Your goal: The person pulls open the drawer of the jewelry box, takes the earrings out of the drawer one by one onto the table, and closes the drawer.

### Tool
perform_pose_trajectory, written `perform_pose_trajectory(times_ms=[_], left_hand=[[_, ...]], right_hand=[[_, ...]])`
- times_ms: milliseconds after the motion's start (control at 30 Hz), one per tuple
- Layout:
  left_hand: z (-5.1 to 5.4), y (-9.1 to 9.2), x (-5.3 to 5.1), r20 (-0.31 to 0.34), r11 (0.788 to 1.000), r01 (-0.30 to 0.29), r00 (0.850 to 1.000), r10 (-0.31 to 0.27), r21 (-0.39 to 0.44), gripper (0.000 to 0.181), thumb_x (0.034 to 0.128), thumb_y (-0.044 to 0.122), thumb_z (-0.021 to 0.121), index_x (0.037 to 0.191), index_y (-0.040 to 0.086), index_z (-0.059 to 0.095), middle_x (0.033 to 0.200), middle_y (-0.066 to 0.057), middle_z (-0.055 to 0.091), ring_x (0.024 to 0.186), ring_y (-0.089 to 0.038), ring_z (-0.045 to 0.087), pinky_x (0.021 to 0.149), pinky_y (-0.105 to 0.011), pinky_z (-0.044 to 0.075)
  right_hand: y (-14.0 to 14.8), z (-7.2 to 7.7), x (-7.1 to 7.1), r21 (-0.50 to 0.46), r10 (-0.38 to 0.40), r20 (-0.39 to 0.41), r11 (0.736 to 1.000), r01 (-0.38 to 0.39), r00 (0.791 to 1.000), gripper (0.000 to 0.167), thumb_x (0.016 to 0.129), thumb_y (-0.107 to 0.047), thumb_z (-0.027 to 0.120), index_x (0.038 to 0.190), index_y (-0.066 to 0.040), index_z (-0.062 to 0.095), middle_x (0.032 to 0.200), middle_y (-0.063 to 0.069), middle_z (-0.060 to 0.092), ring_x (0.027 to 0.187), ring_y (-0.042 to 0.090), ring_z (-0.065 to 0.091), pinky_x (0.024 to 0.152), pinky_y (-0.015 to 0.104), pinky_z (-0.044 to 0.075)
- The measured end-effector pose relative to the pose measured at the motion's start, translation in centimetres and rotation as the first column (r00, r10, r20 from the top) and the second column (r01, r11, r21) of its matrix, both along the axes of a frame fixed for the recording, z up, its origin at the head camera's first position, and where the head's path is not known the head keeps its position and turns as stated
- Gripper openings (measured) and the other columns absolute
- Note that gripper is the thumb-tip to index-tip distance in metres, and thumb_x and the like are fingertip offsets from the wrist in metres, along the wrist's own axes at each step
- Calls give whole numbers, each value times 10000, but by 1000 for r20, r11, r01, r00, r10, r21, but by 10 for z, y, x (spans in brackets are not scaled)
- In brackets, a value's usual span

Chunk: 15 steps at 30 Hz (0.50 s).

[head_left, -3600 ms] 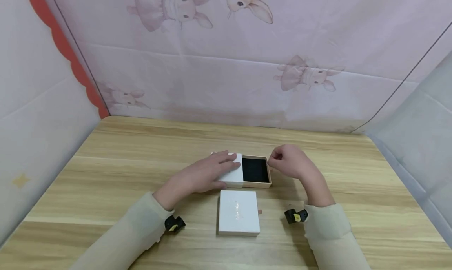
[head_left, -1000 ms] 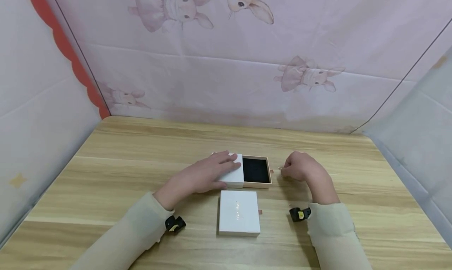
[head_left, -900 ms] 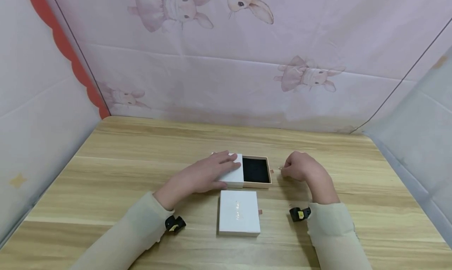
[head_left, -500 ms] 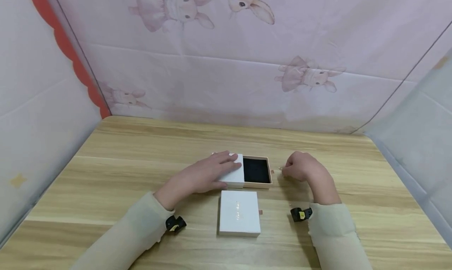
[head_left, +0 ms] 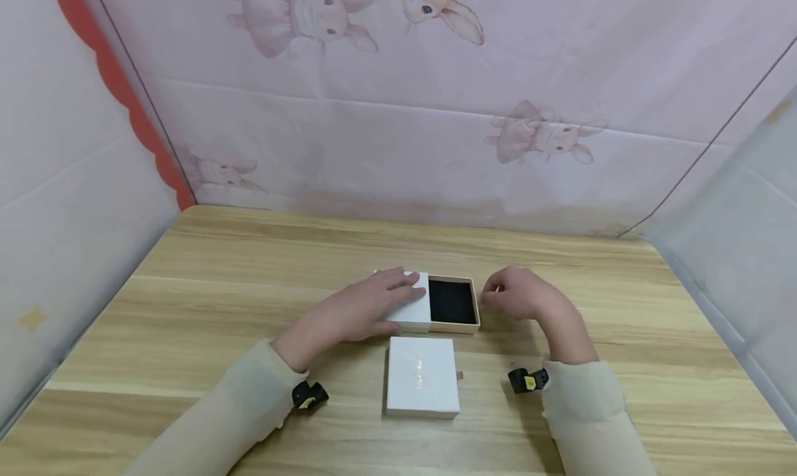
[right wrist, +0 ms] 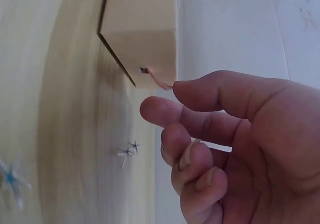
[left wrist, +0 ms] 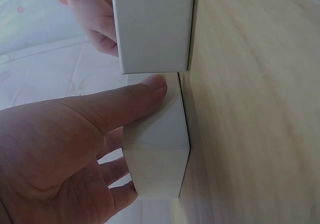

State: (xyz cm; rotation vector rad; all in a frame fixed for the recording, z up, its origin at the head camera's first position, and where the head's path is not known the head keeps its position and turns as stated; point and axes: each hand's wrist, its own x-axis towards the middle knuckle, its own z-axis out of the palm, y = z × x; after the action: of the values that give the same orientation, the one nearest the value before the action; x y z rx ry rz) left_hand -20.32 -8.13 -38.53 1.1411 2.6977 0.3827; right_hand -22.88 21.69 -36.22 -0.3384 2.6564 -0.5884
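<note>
A white sliding gift box (head_left: 412, 317) lies on the table, its drawer pulled part way out to the right and showing a black pad (head_left: 451, 301). My left hand (head_left: 361, 306) holds the sleeve, thumb against the near side and fingers over the top. To the right of the drawer is my right hand (head_left: 526, 295), fingers loosely curled. In the right wrist view the thumb tip is at a pink ribbon tab (right wrist: 161, 82) on the drawer's end; thumb and index finger are apart. Small star-shaped pieces (right wrist: 128, 150) lie below that hand, another with a blue centre (right wrist: 10, 176) nearby.
A second white box (head_left: 422, 376) with gold lettering, its drawer in, stands just nearer to me, its ribbon tab (head_left: 460, 375) on the right. A patterned cloth (head_left: 398, 158) hangs behind the wooden table (head_left: 249, 254).
Half a second ago my right hand was a little farther right, beside small shiny pieces; it has moved left to the drawer's end. The left hand and both boxes stay put.
</note>
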Motion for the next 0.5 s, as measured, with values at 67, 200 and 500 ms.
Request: perform_pose_trajectory(times_ms=[67,200,500], left_hand=[[0,0,0,1,1000,0,1000,0,0,676,956,283,684,1553,206,377,1651,-19,243,1532,-275,176,1236,-459,194],[1,0,0,0,1000,12,1000,-12,7,669,955,276,685,1548,189,387,1646,-44,257,1528,-296,184,1233,-478,197],[2,0,1,-8,1000,10,1000,-10,4,668,959,279,679,1550,189,382,1645,-49,259,1527,-300,185,1235,-474,196]], right_hand=[[-2,-1,1,4,1,11,1000,-1,1000,196,970,-216,586,980,-90,735,792,37,626,621,159,534,580,305,465],[-5,-3,2,13,6,27,1000,-6,1000,198,971,-177,553,977,-96,734,763,32,606,604,160,515,566,300,451],[-10,-4,3,45,46,-8,998,-46,999,206,938,-117,527,879,-118,724,674,6,548,585,154,486,554,297,418]])
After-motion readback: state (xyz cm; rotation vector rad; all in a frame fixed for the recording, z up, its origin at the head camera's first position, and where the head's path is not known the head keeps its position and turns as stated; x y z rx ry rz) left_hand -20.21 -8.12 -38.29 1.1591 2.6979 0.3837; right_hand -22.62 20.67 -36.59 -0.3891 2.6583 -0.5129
